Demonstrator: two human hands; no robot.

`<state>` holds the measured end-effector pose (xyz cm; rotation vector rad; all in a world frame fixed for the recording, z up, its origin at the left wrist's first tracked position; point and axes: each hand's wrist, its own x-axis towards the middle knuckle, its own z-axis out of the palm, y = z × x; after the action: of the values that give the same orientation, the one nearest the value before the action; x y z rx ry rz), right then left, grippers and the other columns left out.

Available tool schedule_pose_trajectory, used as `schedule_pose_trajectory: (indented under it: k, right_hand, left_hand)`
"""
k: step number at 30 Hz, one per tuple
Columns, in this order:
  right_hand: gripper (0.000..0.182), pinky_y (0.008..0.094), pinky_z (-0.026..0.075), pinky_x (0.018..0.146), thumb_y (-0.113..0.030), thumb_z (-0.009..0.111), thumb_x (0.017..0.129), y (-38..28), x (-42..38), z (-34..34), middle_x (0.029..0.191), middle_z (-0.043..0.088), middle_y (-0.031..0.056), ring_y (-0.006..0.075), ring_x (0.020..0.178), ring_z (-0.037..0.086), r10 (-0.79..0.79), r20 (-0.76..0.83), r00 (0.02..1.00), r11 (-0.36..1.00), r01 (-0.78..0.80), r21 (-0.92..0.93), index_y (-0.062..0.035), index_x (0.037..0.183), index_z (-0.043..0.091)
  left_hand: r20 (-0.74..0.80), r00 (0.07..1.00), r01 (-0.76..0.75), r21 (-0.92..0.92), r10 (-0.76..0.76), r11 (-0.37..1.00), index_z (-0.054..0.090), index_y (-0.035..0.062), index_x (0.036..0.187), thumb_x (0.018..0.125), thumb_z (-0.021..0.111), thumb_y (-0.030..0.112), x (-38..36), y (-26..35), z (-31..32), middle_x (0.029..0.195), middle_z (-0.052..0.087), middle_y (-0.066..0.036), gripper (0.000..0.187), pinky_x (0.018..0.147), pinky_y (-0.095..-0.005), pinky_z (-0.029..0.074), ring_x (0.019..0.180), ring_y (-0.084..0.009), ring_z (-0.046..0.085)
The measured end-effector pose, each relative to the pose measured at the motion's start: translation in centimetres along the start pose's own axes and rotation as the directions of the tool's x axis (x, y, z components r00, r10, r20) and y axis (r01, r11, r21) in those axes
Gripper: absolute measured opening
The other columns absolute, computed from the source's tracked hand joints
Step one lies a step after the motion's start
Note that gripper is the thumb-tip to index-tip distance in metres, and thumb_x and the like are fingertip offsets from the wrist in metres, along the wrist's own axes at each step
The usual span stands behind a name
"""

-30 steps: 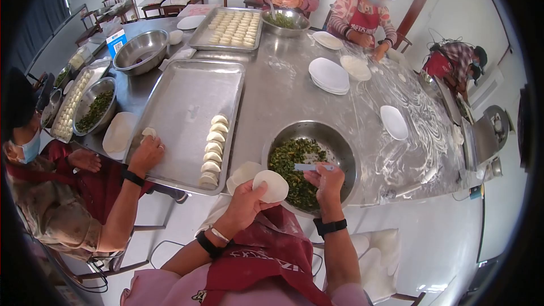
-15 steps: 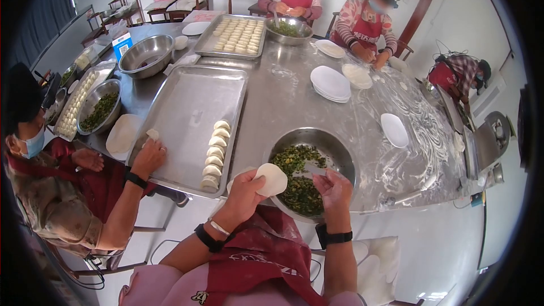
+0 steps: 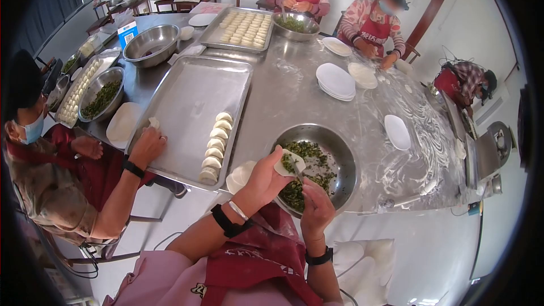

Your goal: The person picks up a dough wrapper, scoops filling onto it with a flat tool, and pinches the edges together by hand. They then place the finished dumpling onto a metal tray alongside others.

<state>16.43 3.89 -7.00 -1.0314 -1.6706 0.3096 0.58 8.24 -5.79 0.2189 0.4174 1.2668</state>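
Note:
My left hand (image 3: 262, 180) holds a round dumpling wrapper (image 3: 280, 169) over the near left part of a steel bowl. Green chopped filling (image 3: 290, 161) lies on the wrapper. My right hand (image 3: 317, 207) is closed on a flat metal spatula (image 3: 298, 172), whose blade reaches the filling on the wrapper. Beneath both hands, the steel bowl (image 3: 352, 164) contains loose green filling (image 3: 326, 180). More wrappers (image 3: 241, 175) lie beside my left wrist, partly covered by it.
Left of me, a large tray (image 3: 187, 88) carries a row of dumplings (image 3: 215, 146); a co-worker's hand (image 3: 148, 146) rests at its left edge with a dumpling. White plates (image 3: 335, 79) and a floury rolling area (image 3: 416, 153) lie rightward. Co-workers sit across the table.
My left hand has brought the wrapper rightward over the bowl, and filling now lies on it. My right hand has moved left and lower, bringing the spatula from the bowl to the wrapper.

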Motion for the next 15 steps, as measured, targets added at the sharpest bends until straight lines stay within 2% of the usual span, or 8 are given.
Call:
schedule_pose_trajectory:
  k: [3,5,6,9,10,13,15]
  right_hand:
    - [0.014,0.0355,0.058,0.086,0.005,0.071,0.083,-0.1,0.4,-0.5,0.103,0.074,0.0152,0.0273,0.096,0.073,-0.044,0.071,0.996,0.998,0.046,-0.032,0.0008,0.097,0.071]
    - [0.013,0.0362,0.059,0.085,0.004,0.067,0.088,-0.2,0.8,-1.4,0.104,0.074,0.0167,0.0273,0.095,0.073,0.195,0.07,0.978,0.978,-0.199,0.062,0.003,0.101,0.07]
    - [0.013,0.0366,0.059,0.085,0.003,0.066,0.09,-0.3,1.0,-1.9,0.104,0.073,0.0175,0.0273,0.094,0.073,0.312,0.078,0.947,0.942,-0.319,0.107,0.004,0.103,0.069]
    - [0.016,0.0377,0.062,0.083,-0.001,0.06,0.096,-0.7,1.9,-2.9,0.103,0.071,0.0207,0.0291,0.093,0.072,0.578,0.011,0.816,0.677,-0.487,0.552,0.0089,0.108,0.064]
    - [0.02,0.0384,0.063,0.078,-0.004,0.06,0.097,-1.0,2.4,-3.2,0.1,0.069,0.0224,0.0316,0.088,0.073,0.591,0.017,0.806,0.638,-0.481,0.602,0.0118,0.109,0.062]
    - [0.023,0.0373,0.064,0.074,-0.009,0.062,0.096,-0.7,2.6,-4.2,0.099,0.069,0.021,0.0315,0.084,0.073,0.633,0.167,0.756,0.503,-0.566,0.653,0.0112,0.108,0.062]
    - [0.023,0.0366,0.064,0.07,-0.009,0.062,0.096,-0.5,2.6,-4.0,0.098,0.069,0.0203,0.0316,0.08,0.073,0.676,0.186,0.713,0.469,-0.611,0.637,0.011,0.108,0.062]
  left_hand:
    - [-0.051,0.999,0.004,-0.014,-0.004,1.0,0.041,0.0,0.14,0.11,0.033,0.036,-0.1,0.0,-0.6,0.139,0.051,-0.017,0.048,0.114,-0.0442,0.039,0.131,-0.0291,0.05]
    - [-0.031,0.999,0.013,-0.038,-0.014,0.999,0.041,-0.0005,0.14,0.11,0.032,0.036,-0.3,-0.3,-1.4,0.139,0.051,-0.017,0.048,0.114,-0.0448,0.04,0.132,-0.0298,0.05]
    - [-0.021,1.0,0.018,-0.051,-0.019,0.999,0.04,-0.0007,0.14,0.11,0.031,0.036,-0.4,-0.4,-1.7,0.139,0.051,-0.017,0.048,0.114,-0.045,0.04,0.132,-0.0301,0.049]
    - [-0.002,1.0,0.029,-0.077,-0.029,0.997,0.039,-0.0014,0.141,0.11,0.03,0.035,-1.1,-0.3,-1.7,0.14,0.049,-0.018,0.049,0.114,-0.0461,0.041,0.132,-0.0308,0.049]
    - [-0.015,0.999,0.039,-0.078,-0.041,0.996,0.039,-0.0015,0.141,0.11,0.031,0.035,-1.4,-0.2,-1.5,0.141,0.049,-0.018,0.049,0.114,-0.0464,0.041,0.132,-0.0306,0.049]
    - [-0.035,0.996,0.074,-0.076,-0.077,0.994,0.039,-0.0017,0.141,0.11,0.032,0.035,-2.0,-0.1,-1.2,0.142,0.048,-0.017,0.049,0.115,-0.047,0.04,0.132,-0.03,0.049]
    - [-0.023,0.995,0.098,-0.066,-0.1,0.993,0.04,-0.0019,0.14,0.11,0.033,0.035,-2.3,-0.3,-1.6,0.141,0.049,-0.017,0.048,0.114,-0.0474,0.041,0.132,-0.0297,0.049]
